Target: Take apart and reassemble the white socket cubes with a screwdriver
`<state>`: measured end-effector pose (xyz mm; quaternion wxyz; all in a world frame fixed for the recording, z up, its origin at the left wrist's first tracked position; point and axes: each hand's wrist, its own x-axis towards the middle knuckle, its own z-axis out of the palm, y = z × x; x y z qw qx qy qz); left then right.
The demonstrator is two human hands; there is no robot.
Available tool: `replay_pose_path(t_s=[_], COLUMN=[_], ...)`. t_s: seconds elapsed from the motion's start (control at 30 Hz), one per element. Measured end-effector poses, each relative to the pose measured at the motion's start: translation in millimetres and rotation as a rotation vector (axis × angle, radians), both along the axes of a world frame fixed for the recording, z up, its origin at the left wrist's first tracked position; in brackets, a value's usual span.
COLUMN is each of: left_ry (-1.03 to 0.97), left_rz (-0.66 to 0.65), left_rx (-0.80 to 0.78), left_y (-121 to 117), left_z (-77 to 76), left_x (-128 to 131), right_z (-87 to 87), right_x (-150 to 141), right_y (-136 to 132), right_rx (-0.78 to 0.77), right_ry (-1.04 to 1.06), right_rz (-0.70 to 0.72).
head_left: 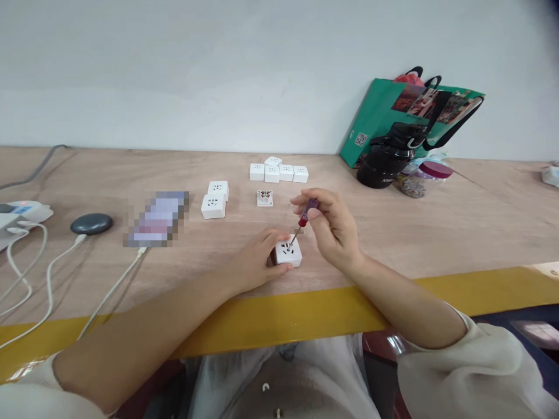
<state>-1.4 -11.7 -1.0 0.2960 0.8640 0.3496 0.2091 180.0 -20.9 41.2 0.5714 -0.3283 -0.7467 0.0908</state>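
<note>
A white power socket point(295, 258) lies face up near the table's front edge. My left hand point(261, 256) grips it from the left, thumb on the near side and fingers on the far side. In my right hand point(334, 230) is a screwdriver point(308, 212) with a purple and red handle, held between thumb and fingers. Its shaft slants down to the left, and the tip meets the middle of the socket's face. Beyond the socket lies a loose socket part point(264, 198) with its inner side showing.
Two white sockets point(213, 206) sit left of centre, and several more point(271, 174) are grouped farther back. A phone point(157, 219), a dark round device point(91, 223) and white cables are at left. A black flask point(386, 157), green bag point(371, 116) and lidded jar point(432, 174) stand at right.
</note>
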Motion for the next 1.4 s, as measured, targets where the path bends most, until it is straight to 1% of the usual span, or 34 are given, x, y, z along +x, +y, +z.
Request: replay_pose_path(t_s=[0.1, 0.17, 0.27, 0.33, 0.43, 0.5, 0.7, 0.9, 1.07, 1.17, 1.23, 1.27, 1.33, 1.4], left_ry=[0.011, 0.017, 0.008, 0.001, 0.002, -0.005, -0.027, -0.045, -0.044, -0.039, -0.054, -0.067, -0.102, -0.145], left_rz=[0.009, 0.004, -0.012, -0.016, -0.018, -0.020, -0.022, -0.005, 0.024, 0.040, 0.047, 0.049, 0.068, 0.110], left_rx=[-0.005, -0.004, 0.008, 0.020, 0.020, 0.020, 0.021, 0.026, 0.002, -0.018, -0.024, -0.029, -0.056, -0.113], left_y=[-0.2, -0.2, 0.0, 0.2, 0.1, -0.1, 0.4, 1.5, 2.0, 1.5, 1.1, 0.9, 1.0, 1.9], left_z=[0.6, 1.6, 2.4, 2.1, 1.6, 1.5, 1.7, 0.3, 0.7, 1.1, 1.4, 1.7, 2.6, 3.7], left_x=[-0.2, -0.1, 0.2, 0.2, 0.0, -0.2, -0.3, -0.5, 0.0, 0.0, 0.0, 0.1, 0.4, 1.0], right_z=[1.6, 1.5, -0.7, -1.7, -1.1, -0.4, 0.2, 6.3, 10.8, 13.4, 15.9, 17.0, 17.7, 15.1], right_x=[0.7, 0.7, 0.6, 0.7, 0.5, 0.0, 0.9, 4.0, 4.4, 6.9, 10.2, 12.0, 14.9, 15.2], right_y=[0.5, 0.4, 0.0, 0.1, 0.7, 0.7, -1.8, -5.0, -6.8, -6.1, -5.7, -5.7, -5.8, -5.8], right_rx=[0.077, 0.069, -0.010, -0.009, 0.040, 0.031, -0.152, -0.217, -0.254, -0.219, -0.156, -0.117, -0.066, -0.080], right_ry=[-0.076, -0.050, 0.019, 0.009, -0.052, -0.042, 0.076, 0.134, 0.193, 0.220, 0.158, 0.077, -0.181, -0.511], right_rz=[-0.099, -0.109, -0.026, 0.010, -0.025, -0.033, 0.104, 0.220, 0.237, 0.230, 0.173, 0.138, 0.077, 0.045])
